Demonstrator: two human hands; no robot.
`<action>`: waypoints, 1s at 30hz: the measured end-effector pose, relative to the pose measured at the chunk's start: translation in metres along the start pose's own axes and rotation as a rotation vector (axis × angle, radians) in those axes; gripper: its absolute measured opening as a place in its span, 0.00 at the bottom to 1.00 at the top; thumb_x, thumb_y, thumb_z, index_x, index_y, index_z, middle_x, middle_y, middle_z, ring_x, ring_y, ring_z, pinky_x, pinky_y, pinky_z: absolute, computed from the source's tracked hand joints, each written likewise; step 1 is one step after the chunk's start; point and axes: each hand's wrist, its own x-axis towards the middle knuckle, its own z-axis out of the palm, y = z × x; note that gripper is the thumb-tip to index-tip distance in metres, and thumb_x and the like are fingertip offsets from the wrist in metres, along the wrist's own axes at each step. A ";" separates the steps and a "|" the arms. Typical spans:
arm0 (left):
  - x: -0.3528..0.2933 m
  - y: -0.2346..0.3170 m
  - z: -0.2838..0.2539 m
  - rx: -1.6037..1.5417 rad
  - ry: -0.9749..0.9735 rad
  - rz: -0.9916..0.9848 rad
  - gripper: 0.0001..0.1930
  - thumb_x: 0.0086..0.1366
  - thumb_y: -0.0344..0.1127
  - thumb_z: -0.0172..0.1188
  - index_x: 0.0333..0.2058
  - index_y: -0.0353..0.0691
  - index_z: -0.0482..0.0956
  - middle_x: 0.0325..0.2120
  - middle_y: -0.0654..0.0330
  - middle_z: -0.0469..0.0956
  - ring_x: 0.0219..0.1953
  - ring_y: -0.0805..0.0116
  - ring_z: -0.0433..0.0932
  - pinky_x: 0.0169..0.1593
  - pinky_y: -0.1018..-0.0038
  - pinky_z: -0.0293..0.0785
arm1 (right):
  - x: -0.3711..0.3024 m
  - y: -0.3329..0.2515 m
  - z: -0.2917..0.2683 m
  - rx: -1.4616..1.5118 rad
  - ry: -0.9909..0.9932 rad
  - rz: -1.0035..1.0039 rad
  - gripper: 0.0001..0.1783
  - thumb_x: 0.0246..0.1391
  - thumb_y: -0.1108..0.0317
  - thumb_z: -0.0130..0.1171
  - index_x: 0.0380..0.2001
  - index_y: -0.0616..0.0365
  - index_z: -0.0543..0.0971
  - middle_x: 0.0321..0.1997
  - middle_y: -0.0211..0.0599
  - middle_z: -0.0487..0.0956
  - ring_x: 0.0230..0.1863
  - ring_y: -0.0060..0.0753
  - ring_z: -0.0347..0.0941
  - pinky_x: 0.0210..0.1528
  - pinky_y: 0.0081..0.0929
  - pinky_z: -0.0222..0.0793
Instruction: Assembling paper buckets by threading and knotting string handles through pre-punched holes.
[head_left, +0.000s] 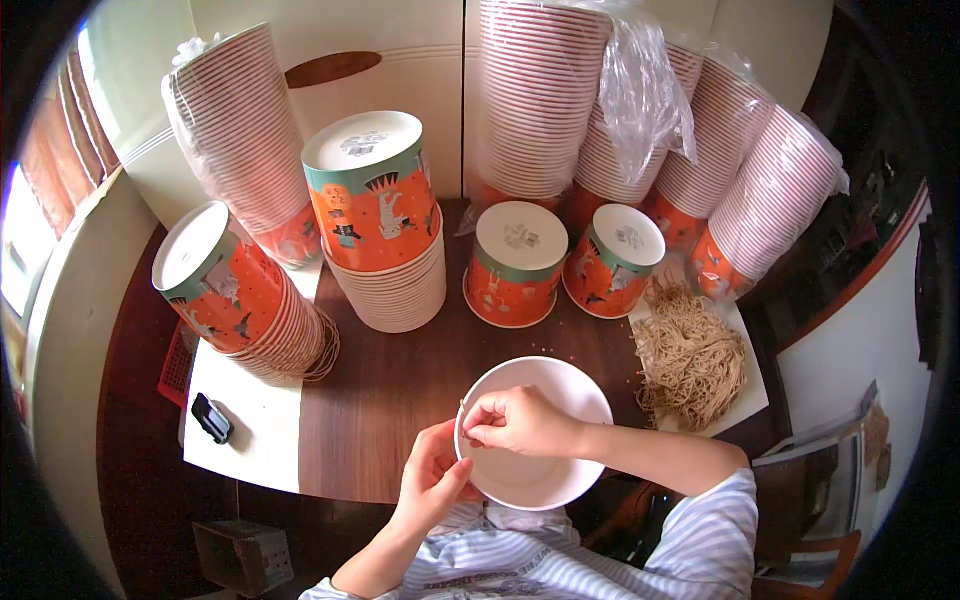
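Observation:
A white-lined paper bucket (545, 470) is tilted with its mouth toward me, at the near edge of the table. My left hand (437, 467) grips its left side from outside, thumb near the rim and the other fingers partly hidden behind the wall. Inside the mouth, close to the left rim, my right hand (515, 420) has its fingers pinched together. What they pinch is too small to make out; a tiny tan tip shows at the rim beside them. A tangled heap of tan cords (695, 360) lies to the right of the bucket.
Upside-down orange and green paper buckets (515, 265) stand behind my hands. Taller stacks (375, 220) rise at the back, several in clear plastic bags (640, 90). A leaning stack (235, 290) with cords hanging from it is at the left, near a small black object (212, 418).

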 end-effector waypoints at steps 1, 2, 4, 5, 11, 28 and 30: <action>0.000 0.000 0.000 0.000 0.001 0.000 0.21 0.58 0.23 0.48 0.51 0.35 0.57 0.39 0.58 0.68 0.34 0.76 0.73 0.29 0.79 0.77 | 0.000 0.000 0.000 0.000 -0.001 0.000 0.06 0.48 0.72 0.55 0.30 0.64 0.76 0.27 0.33 0.78 0.31 0.19 0.75 0.35 0.17 0.71; 0.000 0.001 0.001 -0.019 0.008 -0.004 0.21 0.58 0.23 0.48 0.51 0.35 0.57 0.39 0.58 0.68 0.34 0.76 0.73 0.29 0.79 0.77 | 0.000 -0.001 0.001 0.001 0.005 -0.003 0.06 0.48 0.72 0.55 0.30 0.64 0.76 0.27 0.33 0.78 0.31 0.19 0.75 0.35 0.17 0.71; -0.001 0.001 0.002 -0.039 0.015 -0.007 0.21 0.58 0.23 0.48 0.51 0.35 0.56 0.38 0.58 0.69 0.34 0.76 0.74 0.29 0.79 0.77 | 0.000 0.001 0.002 0.001 0.011 -0.006 0.06 0.48 0.72 0.55 0.29 0.64 0.76 0.27 0.33 0.78 0.31 0.19 0.75 0.35 0.17 0.71; -0.001 0.000 0.001 -0.047 0.006 -0.008 0.21 0.59 0.23 0.48 0.51 0.35 0.56 0.39 0.57 0.69 0.34 0.75 0.74 0.30 0.79 0.77 | 0.000 0.006 0.004 0.018 0.054 -0.032 0.06 0.46 0.71 0.56 0.28 0.61 0.77 0.26 0.34 0.78 0.29 0.22 0.75 0.33 0.20 0.70; -0.001 -0.001 0.001 -0.046 -0.003 0.005 0.21 0.59 0.23 0.48 0.51 0.35 0.56 0.40 0.57 0.68 0.34 0.75 0.74 0.30 0.79 0.77 | 0.000 0.002 0.002 -0.041 0.061 -0.053 0.06 0.46 0.71 0.57 0.28 0.62 0.76 0.26 0.31 0.78 0.30 0.19 0.74 0.34 0.18 0.70; -0.002 0.003 0.002 -0.142 0.049 -0.013 0.16 0.61 0.24 0.44 0.49 0.34 0.59 0.38 0.55 0.71 0.33 0.72 0.75 0.31 0.77 0.78 | 0.005 0.010 0.005 0.254 -0.038 0.034 0.04 0.49 0.75 0.55 0.29 0.64 0.73 0.28 0.32 0.76 0.31 0.21 0.73 0.35 0.18 0.71; -0.001 0.000 -0.004 0.106 0.086 0.129 0.11 0.62 0.25 0.44 0.43 0.31 0.67 0.32 0.56 0.74 0.29 0.72 0.76 0.30 0.78 0.77 | 0.005 0.009 0.005 0.272 -0.058 0.044 0.04 0.49 0.75 0.54 0.29 0.65 0.73 0.29 0.33 0.76 0.31 0.21 0.73 0.35 0.19 0.72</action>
